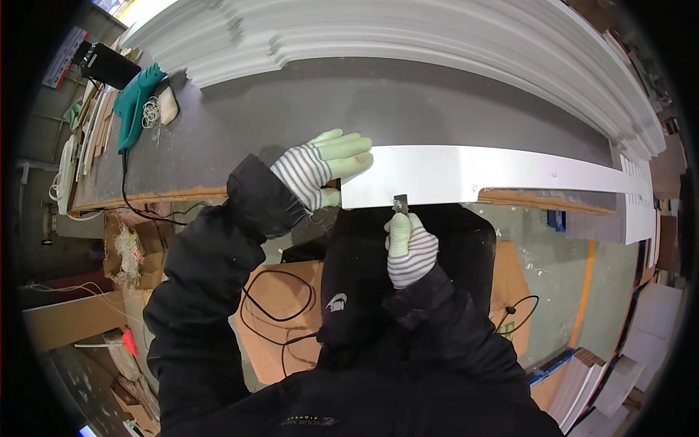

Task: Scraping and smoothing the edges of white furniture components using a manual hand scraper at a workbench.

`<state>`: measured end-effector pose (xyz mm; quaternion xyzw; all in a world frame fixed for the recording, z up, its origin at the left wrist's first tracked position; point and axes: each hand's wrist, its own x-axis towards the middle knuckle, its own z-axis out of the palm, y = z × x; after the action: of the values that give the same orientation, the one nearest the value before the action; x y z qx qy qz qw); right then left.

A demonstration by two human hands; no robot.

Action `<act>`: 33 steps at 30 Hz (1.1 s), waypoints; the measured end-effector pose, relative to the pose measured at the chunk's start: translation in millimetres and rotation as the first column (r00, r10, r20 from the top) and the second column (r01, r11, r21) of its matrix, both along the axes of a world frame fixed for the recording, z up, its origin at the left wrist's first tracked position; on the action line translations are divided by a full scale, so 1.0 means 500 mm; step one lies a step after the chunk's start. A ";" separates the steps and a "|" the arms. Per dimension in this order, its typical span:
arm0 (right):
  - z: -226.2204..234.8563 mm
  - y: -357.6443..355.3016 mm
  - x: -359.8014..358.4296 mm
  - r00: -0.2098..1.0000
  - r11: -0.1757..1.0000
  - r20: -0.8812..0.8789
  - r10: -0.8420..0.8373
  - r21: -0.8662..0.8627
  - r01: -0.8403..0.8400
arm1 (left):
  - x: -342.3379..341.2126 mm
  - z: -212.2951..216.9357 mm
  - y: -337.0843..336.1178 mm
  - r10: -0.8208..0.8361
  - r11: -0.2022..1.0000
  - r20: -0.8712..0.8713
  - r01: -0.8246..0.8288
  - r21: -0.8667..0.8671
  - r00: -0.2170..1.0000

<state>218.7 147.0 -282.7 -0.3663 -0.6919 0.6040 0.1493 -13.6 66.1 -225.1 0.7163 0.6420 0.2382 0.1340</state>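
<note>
"What's nearest?"

"A gloved right hand (411, 251), clenched around a small dark tool (400, 201) that points away from the person, its tip at the near edge of a white panel (429, 173)."

"And how does the panel lie?"

"Along the near edge of a grey table (247, 109), long axis running left to right. The broad end sits at left; past a step in its near side, a slim arm points right."

"The other of the two hands?"

"The left hand (320, 169), also gloved, rests on the broad end, fingers straight and aimed right. Whether its thumb grips beneath, I cannot tell."

"Farther back?"

"A teal power tool (135, 109) lies at far left, and a stack of long white profiles (364, 42) stretches across the table's far side."
</note>
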 end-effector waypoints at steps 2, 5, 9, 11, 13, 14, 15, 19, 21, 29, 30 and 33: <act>-0.099 -0.022 -0.017 0.998 0.991 -0.048 0.049 0.125 -0.042 | 0.004 0.004 0.023 -0.019 1.000 0.011 0.019 0.007 1.000; -0.002 -0.074 -0.076 0.885 0.777 0.227 0.405 0.425 -0.465 | -0.018 -0.014 0.003 -0.021 0.999 0.022 0.022 -0.041 1.000; 0.047 -0.040 -0.036 0.997 0.987 -0.021 0.080 0.139 -0.076 | -0.004 0.011 0.003 -0.002 1.000 0.029 0.002 -0.009 1.000; 0.001 -0.043 -0.046 0.996 0.980 -0.074 0.044 0.196 -0.029 | 0.000 0.007 0.016 -0.007 1.000 0.030 0.007 -0.021 1.000; 0.002 -0.051 -0.075 0.824 0.727 0.247 0.510 0.389 -0.567 | -0.003 0.004 0.014 -0.015 1.000 0.057 0.016 -0.020 0.998; 0.035 -0.065 -0.083 0.774 0.722 0.379 0.506 0.304 -0.621 | -0.002 0.001 0.009 -0.020 1.000 0.062 0.021 -0.019 0.998; 0.037 -0.071 -0.073 0.820 0.750 0.342 0.459 0.345 -0.564 | -0.004 -0.012 0.021 -0.049 0.999 0.030 0.049 0.001 0.998; 0.031 -0.059 -0.038 0.971 0.882 0.045 0.233 0.412 -0.231 | -0.010 0.000 0.017 -0.072 0.997 -0.064 0.074 0.022 0.995; 0.050 -0.025 -0.017 0.972 0.836 0.114 0.207 0.495 -0.236 | -0.001 0.004 0.012 -0.029 0.999 -0.092 0.031 0.028 0.995; 0.067 0.178 0.149 0.954 0.870 0.180 -0.239 0.477 0.128 | 0.016 0.029 0.006 -0.080 0.994 -0.186 0.091 0.055 0.979; 0.072 0.184 0.160 0.975 0.867 0.110 -0.191 0.485 0.115 | 0.035 0.054 0.014 -0.055 0.997 -0.197 0.064 0.042 0.979; 0.081 0.182 0.152 0.981 0.812 0.192 -0.010 0.574 -0.104 | 0.103 0.071 0.043 0.002 1.000 -0.268 0.005 0.026 0.963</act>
<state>294.5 238.2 -242.2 -0.3408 -0.8629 0.3304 0.1735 37.8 87.4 -189.6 0.7442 0.6504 0.1475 0.0367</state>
